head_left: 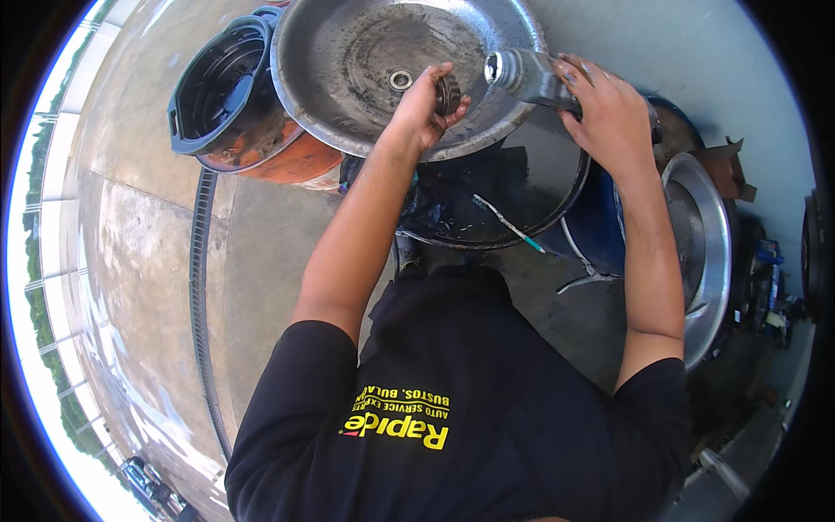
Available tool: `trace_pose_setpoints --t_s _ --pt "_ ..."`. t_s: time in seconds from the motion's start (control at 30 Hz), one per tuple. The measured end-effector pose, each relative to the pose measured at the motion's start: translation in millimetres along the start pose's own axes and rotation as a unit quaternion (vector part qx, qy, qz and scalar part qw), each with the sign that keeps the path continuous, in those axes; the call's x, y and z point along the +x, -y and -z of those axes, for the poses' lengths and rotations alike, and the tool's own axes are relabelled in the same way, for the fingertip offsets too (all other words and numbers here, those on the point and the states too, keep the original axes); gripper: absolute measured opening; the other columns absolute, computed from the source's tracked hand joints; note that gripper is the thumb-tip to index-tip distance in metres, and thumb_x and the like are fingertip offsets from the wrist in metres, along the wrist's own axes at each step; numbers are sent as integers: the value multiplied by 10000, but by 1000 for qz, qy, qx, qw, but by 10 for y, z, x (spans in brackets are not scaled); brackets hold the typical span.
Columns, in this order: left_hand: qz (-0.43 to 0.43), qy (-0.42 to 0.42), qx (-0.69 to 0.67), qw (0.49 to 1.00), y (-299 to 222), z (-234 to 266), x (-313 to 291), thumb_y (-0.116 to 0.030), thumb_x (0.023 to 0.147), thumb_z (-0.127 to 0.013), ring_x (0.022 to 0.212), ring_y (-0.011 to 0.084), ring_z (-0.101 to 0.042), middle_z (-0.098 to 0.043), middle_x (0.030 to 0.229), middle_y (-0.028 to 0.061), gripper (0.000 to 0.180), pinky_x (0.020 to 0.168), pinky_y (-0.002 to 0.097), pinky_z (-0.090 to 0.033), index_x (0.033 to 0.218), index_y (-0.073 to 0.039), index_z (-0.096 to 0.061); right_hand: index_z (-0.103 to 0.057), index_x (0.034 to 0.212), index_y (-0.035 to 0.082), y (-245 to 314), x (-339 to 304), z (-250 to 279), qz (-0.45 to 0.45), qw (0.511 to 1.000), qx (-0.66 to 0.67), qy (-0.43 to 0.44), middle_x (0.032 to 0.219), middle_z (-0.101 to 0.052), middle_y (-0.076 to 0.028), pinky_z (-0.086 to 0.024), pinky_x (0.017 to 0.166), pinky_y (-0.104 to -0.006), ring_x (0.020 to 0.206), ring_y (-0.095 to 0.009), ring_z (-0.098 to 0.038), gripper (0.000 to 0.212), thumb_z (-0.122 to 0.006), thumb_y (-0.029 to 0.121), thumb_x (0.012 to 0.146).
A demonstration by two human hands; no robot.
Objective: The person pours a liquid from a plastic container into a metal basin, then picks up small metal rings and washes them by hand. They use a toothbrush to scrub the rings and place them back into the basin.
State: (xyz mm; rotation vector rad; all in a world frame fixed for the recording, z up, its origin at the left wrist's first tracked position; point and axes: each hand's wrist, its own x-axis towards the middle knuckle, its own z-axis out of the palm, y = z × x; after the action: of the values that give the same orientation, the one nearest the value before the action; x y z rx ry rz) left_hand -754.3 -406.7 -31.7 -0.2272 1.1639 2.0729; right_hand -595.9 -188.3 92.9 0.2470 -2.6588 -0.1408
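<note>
From where I stand, the left hand grips a dark ribbed gear over the metal basin; thumb and fingers cover part of the gear, so its full outline cannot be made out. The right hand is closed around a grey bottle, neck toward the left hand, above the basin's right side. The palm hides the rear of the bottle, and its contents are not visible. A small metal ring lies on the stained basin floor, left of the gear. The basin's far rim is cut off by the upper edge. Nearer the person, a toothbrush lies across the drum, whose far part is concealed beneath the basin. The right forearm partly covers a second basin.
</note>
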Motion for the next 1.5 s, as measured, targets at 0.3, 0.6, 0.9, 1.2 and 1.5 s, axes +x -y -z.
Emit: trace_pose_setpoints --t_s 0.3,0.6,0.9,1.2,1.5 --pt "-31 14 20 999 123 -140 397 -415 988 -749 768 207 -718 -690 883 38 348 688 349 -622 1105 -98 -664 -676 1342 239 -58 472 -174 125 977 -161 59 1214 -690 -64 -571 890 -409 1081 -269 -703 471 -676 103 891" --pt "-93 93 -81 988 150 -46 414 2 936 -729 968 312 -735 -668 1122 200 501 761 439 -687 1334 10 -424 -655 1374 242 -53 595 -97 142 968 -197 60 1221 -688 -60 -578 893 -404 1079 -254 -705 521 -704 98 875" --pt "-89 99 -102 986 16 -123 328 51 925 -717 872 309 -764 -695 1082 214 455 723 378 -685 1283 44 -435 -609 1408 224 -76 594 -118 51 992 -81 77 1323 -665 -53 -574 933 -434 1126 -270 -689 635 -821 163 812" --pt "-71 69 -12 995 -91 -115 272 -17 980 -688 881 318 -764 -680 1053 216 417 720 448 -695 1288 52 -415 -625 1392 227 -152 570 -46 102 981 -149 69 1315 -674 -40 -569 950 -421 1131 -258 -689 629 -795 119 797" --pt "-55 87 -111 988 70 -180 323 -11 1058 -488 1064 365 -704 -609 1174 214 326 868 548 -676 1370 11 -396 -670 1346 233 -106 611 -60 141 973 -176 56 1270 -696 -68 -575 920 -406 1092 -255 -702 516 -721 88 853"
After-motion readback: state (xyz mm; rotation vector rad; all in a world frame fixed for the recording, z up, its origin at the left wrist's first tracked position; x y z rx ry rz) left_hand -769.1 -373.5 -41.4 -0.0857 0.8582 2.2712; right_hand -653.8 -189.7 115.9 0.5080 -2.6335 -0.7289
